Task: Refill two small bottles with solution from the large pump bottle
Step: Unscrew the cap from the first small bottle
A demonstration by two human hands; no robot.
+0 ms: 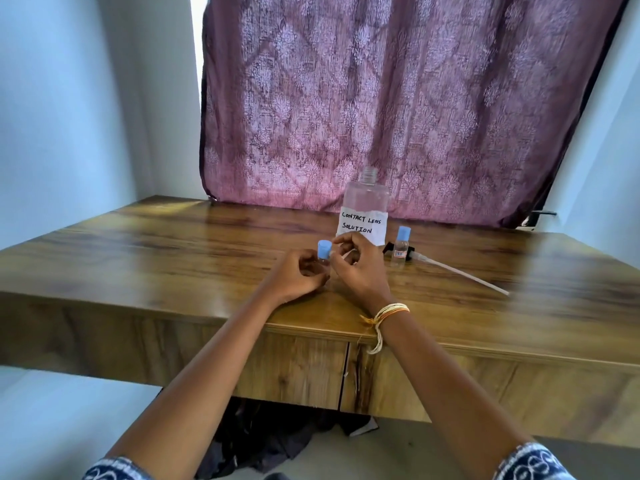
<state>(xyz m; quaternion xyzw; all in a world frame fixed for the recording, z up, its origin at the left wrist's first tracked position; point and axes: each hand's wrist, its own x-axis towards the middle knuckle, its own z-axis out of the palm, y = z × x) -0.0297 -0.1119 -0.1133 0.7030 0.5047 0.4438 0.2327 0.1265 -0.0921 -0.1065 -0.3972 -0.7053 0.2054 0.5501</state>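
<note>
A small clear plastic bottle (pixel 325 263) with a light blue cap (pixel 324 249) stands between two bare hands near the front middle of a brown wood-grain table (pixel 173 258). The left hand (pixel 294 277) curls its fingers around the bottle's body, hiding most of it. The right hand (pixel 358 268) pinches the blue cap between thumb and fingertips; whether the cap is tight or loose cannot be told. A bundle of yellow and orange threads (pixel 386 315) is tied around the right wrist. Just behind the hands stands a large clear plastic bottle (pixel 365 202), its threaded neck open, with a white paper label (pixel 362 226) handwritten "CONTACT LENS SOLUTION". To its right, a second small clear bottle with a blue cap (pixel 401 245) stands upright. Right behind that lies a pump head with a long white tube (pixel 460 273), flat on the table and pointing right. A purple patterned curtain (pixel 398 98) hangs behind the table, between pale walls.
</note>
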